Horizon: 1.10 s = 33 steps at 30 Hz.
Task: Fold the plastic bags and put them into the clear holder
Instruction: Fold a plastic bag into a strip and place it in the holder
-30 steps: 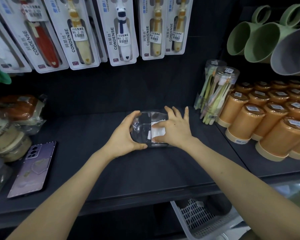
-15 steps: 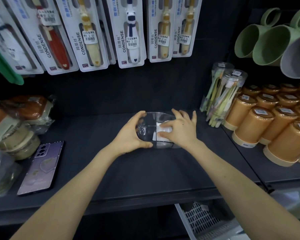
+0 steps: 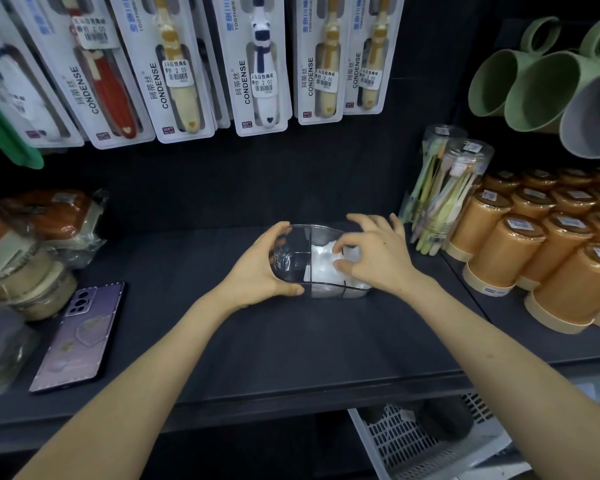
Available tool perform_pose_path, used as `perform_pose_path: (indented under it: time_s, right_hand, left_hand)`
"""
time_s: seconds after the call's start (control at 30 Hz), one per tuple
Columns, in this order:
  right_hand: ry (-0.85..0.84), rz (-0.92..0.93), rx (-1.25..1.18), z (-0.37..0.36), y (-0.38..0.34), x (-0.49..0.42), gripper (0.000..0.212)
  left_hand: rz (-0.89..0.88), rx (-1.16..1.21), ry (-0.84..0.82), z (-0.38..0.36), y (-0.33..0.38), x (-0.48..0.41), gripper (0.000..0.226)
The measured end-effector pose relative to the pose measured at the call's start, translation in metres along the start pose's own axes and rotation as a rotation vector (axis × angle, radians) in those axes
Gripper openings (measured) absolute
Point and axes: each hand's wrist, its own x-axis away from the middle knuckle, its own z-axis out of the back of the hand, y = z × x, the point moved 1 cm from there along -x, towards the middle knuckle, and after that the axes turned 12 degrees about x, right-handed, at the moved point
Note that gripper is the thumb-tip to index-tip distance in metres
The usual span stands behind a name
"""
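Forward, left hand (image 3: 257, 277) grips clear holder (image 3: 291, 268); right hand (image 3: 378, 259) pinches plastic bags (image 3: 321, 265).

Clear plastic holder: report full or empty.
Partly filled: white plastic bags lie in the clear plastic holder, right side; left compartment looks empty.

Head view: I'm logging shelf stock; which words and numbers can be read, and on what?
"CONDENSE", "珂蒂丝": hanging toothbrush packs.
"TOOTHBRUSH", partly cut off: the packs' tops.
"2.00": price stickers on them.
Labels on the orange cups and clear toothbrush tubes: too small to read.
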Motion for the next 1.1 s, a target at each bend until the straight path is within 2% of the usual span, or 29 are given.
perform_pose_path:
  time_s: [0.2,0.4,0.63,0.83,1.1]
  right_hand:
    - [-0.072,0.019,0.094,-0.004,-0.008,-0.004,0.020]
    - [-0.188,-0.019,-0.003,-0.002,-0.009,-0.008,0.034]
    - [-0.130,0.008,0.161,-0.011,-0.013,-0.008,0.035]
    - [-0.214,-0.012,0.171,-0.008,-0.014,-0.012,0.039]
    - [-0.168,-0.086,0.021,0.006,-0.005,-0.008,0.038]
  left_hand:
    - [-0.006,0.001,-0.001,0.000,0.001,0.000,0.108]
    - [0.006,-0.011,-0.009,0.002,-0.001,-0.003,0.110]
    - [0.019,-0.022,0.000,0.002,-0.002,-0.005,0.109]
    - [0.049,-0.003,0.005,0.003,-0.002,-0.010,0.110]
    - [0.118,0.019,0.001,0.004,-0.001,-0.022,0.110]
